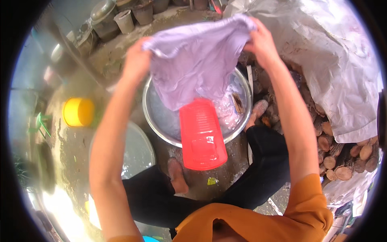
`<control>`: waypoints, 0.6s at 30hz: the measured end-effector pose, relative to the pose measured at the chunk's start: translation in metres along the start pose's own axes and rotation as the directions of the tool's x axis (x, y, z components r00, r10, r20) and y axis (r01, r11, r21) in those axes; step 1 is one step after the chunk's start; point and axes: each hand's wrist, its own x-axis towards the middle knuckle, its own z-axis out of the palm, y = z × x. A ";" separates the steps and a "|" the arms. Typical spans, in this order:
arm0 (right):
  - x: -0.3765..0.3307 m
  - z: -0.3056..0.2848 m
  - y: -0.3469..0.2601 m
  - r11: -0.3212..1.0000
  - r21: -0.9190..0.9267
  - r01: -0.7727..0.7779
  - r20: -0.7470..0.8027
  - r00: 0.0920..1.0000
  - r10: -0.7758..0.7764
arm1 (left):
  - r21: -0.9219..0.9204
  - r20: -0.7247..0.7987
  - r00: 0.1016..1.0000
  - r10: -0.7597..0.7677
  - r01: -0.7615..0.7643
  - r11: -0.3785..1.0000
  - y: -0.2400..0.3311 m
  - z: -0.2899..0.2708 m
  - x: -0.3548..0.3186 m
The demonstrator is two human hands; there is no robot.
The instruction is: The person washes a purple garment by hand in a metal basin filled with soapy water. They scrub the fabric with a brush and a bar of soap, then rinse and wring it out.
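A wet, light purple garment (195, 56) with a gathered band along its top edge is stretched between my two hands. My left hand (138, 56) is closed on its left corner. Its right corner is gripped by my right hand (260, 42), slightly higher. The cloth hangs over a round metal basin (161, 138) of sudsy water. Against the basin's near rim leans a red plastic washboard (202, 135), its upper end close below the cloth. A wooden-backed brush (238, 103) lies inside the basin at the right, beside pale, wet cloth or foam.
A large pale tub (139, 149) of water stands left of the basin, partly behind my left arm. Farther left is a yellow bucket (78, 112). Stacked logs (332, 155) under grey plastic sheeting (338, 80) line the right. Several pots (125, 21) stand at the back.
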 end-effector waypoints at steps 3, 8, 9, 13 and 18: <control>-0.094 -0.017 0.091 0.975 0.025 -0.219 0.108 0.971 0.215 | -0.059 0.352 0.935 -0.042 0.067 0.996 -0.059 0.053 -0.095; -0.254 -0.026 0.207 0.851 -0.133 -0.508 0.187 0.830 0.525 | 0.073 0.613 0.789 -0.034 -0.014 0.997 -0.127 0.085 -0.245; -0.277 -0.022 0.216 0.850 -0.251 -0.464 0.245 0.819 0.519 | 0.068 0.677 0.735 0.048 -0.128 0.990 -0.126 0.086 -0.263; -0.275 -0.018 0.192 0.672 -0.143 -0.726 0.370 0.591 0.717 | 0.011 0.845 0.533 0.053 -0.117 0.993 -0.128 0.086 -0.251; -0.247 -0.062 0.313 0.643 -0.280 -0.713 -0.018 0.673 0.739 | 0.110 0.137 0.682 -0.718 0.710 0.696 -0.272 0.064 -0.170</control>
